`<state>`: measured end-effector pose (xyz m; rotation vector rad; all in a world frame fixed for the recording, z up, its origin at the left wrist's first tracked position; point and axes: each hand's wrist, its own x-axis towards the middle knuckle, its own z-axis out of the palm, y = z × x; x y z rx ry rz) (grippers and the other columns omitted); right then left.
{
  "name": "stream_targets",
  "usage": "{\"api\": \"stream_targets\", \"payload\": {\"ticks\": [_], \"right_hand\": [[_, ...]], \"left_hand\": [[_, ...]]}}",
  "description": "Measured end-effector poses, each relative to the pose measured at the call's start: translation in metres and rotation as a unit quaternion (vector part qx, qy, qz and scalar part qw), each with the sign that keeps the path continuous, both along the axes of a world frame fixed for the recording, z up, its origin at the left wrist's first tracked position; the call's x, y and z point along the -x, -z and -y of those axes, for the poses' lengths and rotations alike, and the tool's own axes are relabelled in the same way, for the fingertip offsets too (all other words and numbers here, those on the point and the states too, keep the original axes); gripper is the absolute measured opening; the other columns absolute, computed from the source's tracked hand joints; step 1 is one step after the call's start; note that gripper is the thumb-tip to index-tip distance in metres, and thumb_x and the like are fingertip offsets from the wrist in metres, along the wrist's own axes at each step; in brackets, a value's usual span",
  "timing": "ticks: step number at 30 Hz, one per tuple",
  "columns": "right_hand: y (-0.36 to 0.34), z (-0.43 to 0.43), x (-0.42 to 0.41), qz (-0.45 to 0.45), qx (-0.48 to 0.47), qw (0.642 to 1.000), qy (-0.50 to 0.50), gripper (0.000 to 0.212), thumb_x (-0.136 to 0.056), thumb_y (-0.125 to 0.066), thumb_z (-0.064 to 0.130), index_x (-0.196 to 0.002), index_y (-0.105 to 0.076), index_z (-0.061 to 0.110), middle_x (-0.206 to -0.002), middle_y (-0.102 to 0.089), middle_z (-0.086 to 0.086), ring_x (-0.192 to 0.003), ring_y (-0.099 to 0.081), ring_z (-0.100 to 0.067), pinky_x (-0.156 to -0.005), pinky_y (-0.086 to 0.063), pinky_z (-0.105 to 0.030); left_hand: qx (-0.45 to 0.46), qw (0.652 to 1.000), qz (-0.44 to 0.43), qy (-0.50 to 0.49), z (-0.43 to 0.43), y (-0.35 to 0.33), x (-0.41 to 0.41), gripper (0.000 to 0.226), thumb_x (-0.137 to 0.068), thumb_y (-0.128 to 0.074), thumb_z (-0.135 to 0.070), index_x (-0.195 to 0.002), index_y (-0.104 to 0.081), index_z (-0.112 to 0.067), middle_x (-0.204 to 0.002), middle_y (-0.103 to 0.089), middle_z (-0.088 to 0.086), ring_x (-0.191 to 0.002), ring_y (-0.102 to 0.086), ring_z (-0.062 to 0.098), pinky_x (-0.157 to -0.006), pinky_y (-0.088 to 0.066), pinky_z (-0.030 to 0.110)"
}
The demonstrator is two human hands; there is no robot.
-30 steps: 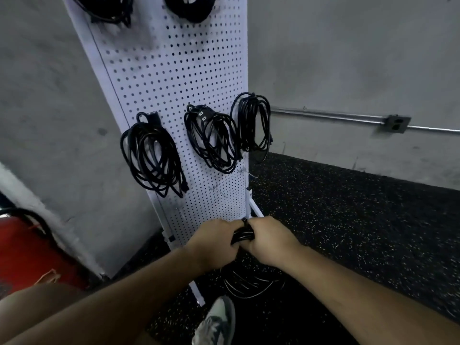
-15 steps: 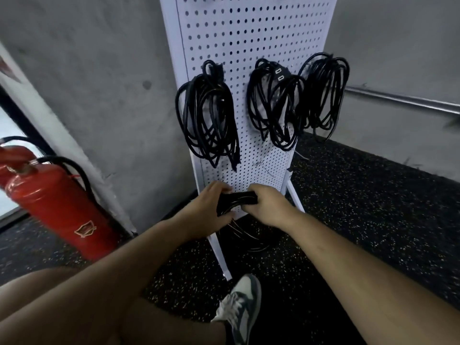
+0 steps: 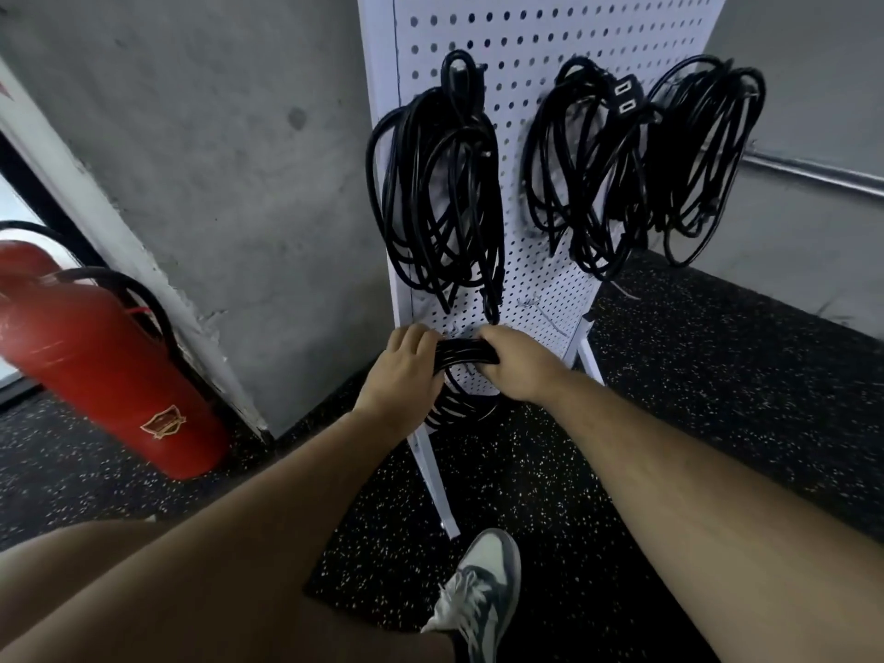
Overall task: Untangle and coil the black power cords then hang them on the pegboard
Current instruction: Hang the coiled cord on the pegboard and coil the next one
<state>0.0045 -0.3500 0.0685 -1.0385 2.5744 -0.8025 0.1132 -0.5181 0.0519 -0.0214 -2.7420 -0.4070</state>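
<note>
A coiled black power cord (image 3: 466,358) is stretched between my two hands against the lower part of the white pegboard (image 3: 531,35). My left hand (image 3: 404,375) grips its left side and my right hand (image 3: 519,363) grips its right side; the lower loops hang below my hands. Three black cord coils hang higher on the board: a left coil (image 3: 437,193), a middle coil (image 3: 586,174) with plug ends showing, and a right coil (image 3: 703,160). Bare pegs (image 3: 550,323) stick out just above my right hand.
A red fire extinguisher (image 3: 91,361) leans at the left by the concrete wall (image 3: 215,160). The pegboard's white stand leg (image 3: 437,490) runs toward my grey sneaker (image 3: 483,595) on the black speckled floor. A metal conduit (image 3: 813,172) runs along the right wall.
My view has swung left and closer, so the pegboard sits more to the right and the extinguisher came into view. Both hands lifted the coil up against the board's lower pegs.
</note>
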Motion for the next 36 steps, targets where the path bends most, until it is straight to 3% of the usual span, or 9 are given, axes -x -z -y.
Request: {"api": "stream_targets", "payload": {"ticks": [3, 7, 12, 19, 23, 25, 27, 30, 36], "right_hand": [[0.017, 0.007, 0.001, -0.018, -0.006, 1.0, 0.022, 0.022, -0.095, -0.062, 0.018, -0.115, -0.057, 0.025, -0.102, -0.061, 0.003, -0.089, -0.062, -0.017, -0.08, -0.053, -0.038], [0.035, 0.011, 0.001, -0.05, 0.02, 0.998, 0.046, 0.03, -0.091, -0.066, 0.014, -0.118, -0.056, 0.022, -0.11, -0.06, 0.002, -0.094, -0.06, -0.017, -0.083, -0.053, -0.039], [0.055, 0.017, -0.004, -0.051, 0.094, 0.988, 0.112, 0.046, -0.083, -0.067, -0.003, -0.122, -0.058, 0.019, -0.116, -0.062, 0.002, -0.105, -0.061, -0.016, -0.088, -0.05, -0.029], [0.066, 0.026, -0.017, -0.005, 0.145, 0.974, 0.172, 0.045, -0.085, -0.066, -0.003, -0.122, -0.055, 0.02, -0.114, -0.066, 0.003, -0.107, -0.064, -0.017, -0.093, -0.054, -0.034], [0.056, 0.018, -0.014, -0.017, 0.112, 0.985, 0.133, 0.043, -0.088, -0.069, 0.006, -0.126, -0.053, 0.02, -0.118, -0.062, 0.004, -0.108, -0.061, -0.015, -0.09, -0.052, -0.03], [0.05, 0.013, -0.014, -0.034, 0.093, 0.989, 0.113, 0.046, -0.09, -0.07, 0.015, -0.132, -0.051, 0.019, -0.127, -0.057, 0.002, -0.115, -0.056, -0.015, -0.091, -0.047, -0.025], [0.046, 0.008, -0.015, -0.064, 0.08, 0.99, 0.094, 0.055, -0.089, -0.073, 0.025, -0.137, -0.048, 0.017, -0.133, -0.054, -0.001, -0.122, -0.052, -0.017, -0.1, -0.046, -0.031], [0.043, 0.001, -0.018, -0.107, 0.055, 0.99, 0.076, 0.069, -0.086, -0.077, 0.033, -0.144, -0.044, 0.016, -0.14, -0.051, -0.003, -0.13, -0.047, -0.02, -0.113, -0.038, -0.036], [0.032, -0.016, -0.029, -0.146, 0.002, 0.988, 0.052, 0.084, -0.088, -0.074, 0.038, -0.157, -0.029, 0.018, -0.155, -0.039, -0.003, -0.142, -0.037, -0.022, -0.122, -0.025, -0.037]], "left_hand": [[0.068, 0.997, -0.009, -0.019, 0.002, 0.013, 0.003, 0.053, -0.078, -0.077, -0.01, -0.126, -0.058, 0.0, -0.123, -0.06, 0.017, -0.112, -0.058, 0.037, -0.091, -0.056, 0.047], [0.138, 0.99, -0.004, -0.04, 0.0, 0.034, 0.005, 0.071, -0.074, -0.079, -0.011, -0.137, -0.051, 0.006, -0.134, -0.056, 0.021, -0.123, -0.056, 0.04, -0.101, -0.051, 0.044], [0.112, 0.99, -0.015, -0.089, -0.012, 0.06, 0.011, 0.075, -0.079, -0.076, -0.004, -0.142, -0.038, 0.009, -0.142, -0.038, 0.025, -0.134, -0.04, 0.043, -0.108, -0.046, 0.052], [0.094, 0.988, -0.031, -0.122, -0.023, 0.073, 0.014, 0.068, -0.085, -0.066, -0.002, -0.144, -0.034, 0.01, -0.145, -0.037, 0.027, -0.138, -0.029, 0.042, -0.115, -0.022, 0.05], [0.069, 0.989, -0.021, -0.128, -0.025, 0.067, 0.011, 0.072, -0.09, -0.063, -0.008, -0.149, -0.026, 0.01, -0.154, -0.036, 0.03, -0.147, -0.023, 0.04, -0.121, -0.011, 0.049], [0.069, 0.99, -0.007, -0.124, -0.026, 0.06, 0.004, 0.073, -0.097, -0.051, -0.019, -0.155, -0.016, 0.006, -0.164, -0.022, 0.024, -0.154, -0.014, 0.035, -0.126, -0.001, 0.044], [0.082, 0.989, 0.009, -0.122, -0.026, 0.054, -0.003, 0.072, -0.102, -0.037, -0.03, -0.159, -0.008, 0.003, -0.169, -0.006, 0.019, -0.157, 0.0, 0.03, -0.127, 0.006, 0.041], [0.114, 0.987, 0.014, -0.116, -0.024, 0.047, -0.012, 0.072, -0.104, -0.032, -0.035, -0.16, -0.005, 0.002, -0.169, 0.002, 0.017, -0.157, 0.008, 0.028, -0.127, 0.005, 0.043], [0.155, 0.984, 0.011, -0.089, -0.028, 0.032, -0.017, 0.075, -0.101, -0.026, -0.039, -0.16, 0.0, -0.001, -0.169, 0.005, 0.015, -0.156, 0.011, 0.027, -0.126, 0.007, 0.044]]}}
